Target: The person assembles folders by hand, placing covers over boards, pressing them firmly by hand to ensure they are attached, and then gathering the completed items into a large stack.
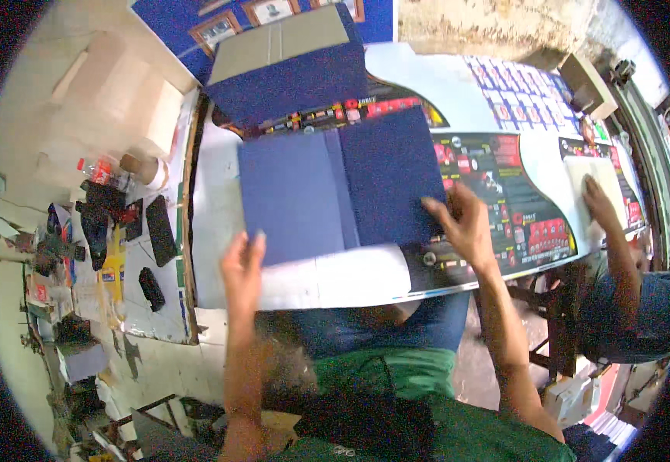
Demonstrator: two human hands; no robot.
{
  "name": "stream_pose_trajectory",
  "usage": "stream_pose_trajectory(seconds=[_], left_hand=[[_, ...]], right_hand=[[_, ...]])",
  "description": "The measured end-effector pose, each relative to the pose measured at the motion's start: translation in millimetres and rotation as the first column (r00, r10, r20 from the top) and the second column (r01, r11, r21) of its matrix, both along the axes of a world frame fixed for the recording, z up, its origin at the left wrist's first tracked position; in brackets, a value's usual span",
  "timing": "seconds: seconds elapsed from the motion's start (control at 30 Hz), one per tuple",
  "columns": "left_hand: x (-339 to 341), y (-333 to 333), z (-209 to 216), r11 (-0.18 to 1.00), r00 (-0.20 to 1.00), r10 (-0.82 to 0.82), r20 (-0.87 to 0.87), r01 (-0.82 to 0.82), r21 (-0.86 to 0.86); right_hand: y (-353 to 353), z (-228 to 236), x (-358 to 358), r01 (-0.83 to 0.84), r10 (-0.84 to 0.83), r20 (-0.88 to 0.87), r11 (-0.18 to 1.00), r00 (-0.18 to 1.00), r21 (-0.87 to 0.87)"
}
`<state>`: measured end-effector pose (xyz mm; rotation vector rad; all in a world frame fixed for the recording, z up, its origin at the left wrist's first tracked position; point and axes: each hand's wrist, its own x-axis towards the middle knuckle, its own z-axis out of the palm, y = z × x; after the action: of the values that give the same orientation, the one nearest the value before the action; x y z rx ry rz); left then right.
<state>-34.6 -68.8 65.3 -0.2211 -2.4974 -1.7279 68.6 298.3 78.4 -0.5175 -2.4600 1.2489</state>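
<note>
A dark blue book cover [296, 200] lies spread open in front of me, two wide panels joined by a narrow spine strip. At its near left corner my left hand [241, 266] grips the edge, thumb on top and fingers mostly hidden. My right hand [466, 227] pinches the right edge, with its thumb over the blue panel and the fingers beyond the edge. The near edge of the cover looks slightly blurred. Just behind it sits a large blue block [296, 81] with a grey-beige top, perhaps a stack of covers.
Printed sheets [504, 192] cover the white table [350, 281]. On the right, another person's hand [601, 200] rests on a pale pad [581, 173]. A side table at left carries black items [160, 231], a tape roll [149, 169] and a bottle [95, 169]. A wooden stool [558, 316] stands at the right.
</note>
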Motion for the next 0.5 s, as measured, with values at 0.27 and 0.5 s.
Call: stream_pose_trajectory(seconds=[0.27,0.5], left_hand=[[-275.2,12.8,138.7,0.998,1.000,0.025,-0.008,-0.024,0.050],[-340.5,30.8,85.9,0.904,0.991,-0.131,-0.001,0.119,-0.410]], right_hand=[[30.3,118.0,-211.4,0.130,0.000,-0.624,0.978,0.782,0.162],[-12.3,52.1,-12.6,-0.278,0.313,-0.206,0.943,0.927,0.183]])
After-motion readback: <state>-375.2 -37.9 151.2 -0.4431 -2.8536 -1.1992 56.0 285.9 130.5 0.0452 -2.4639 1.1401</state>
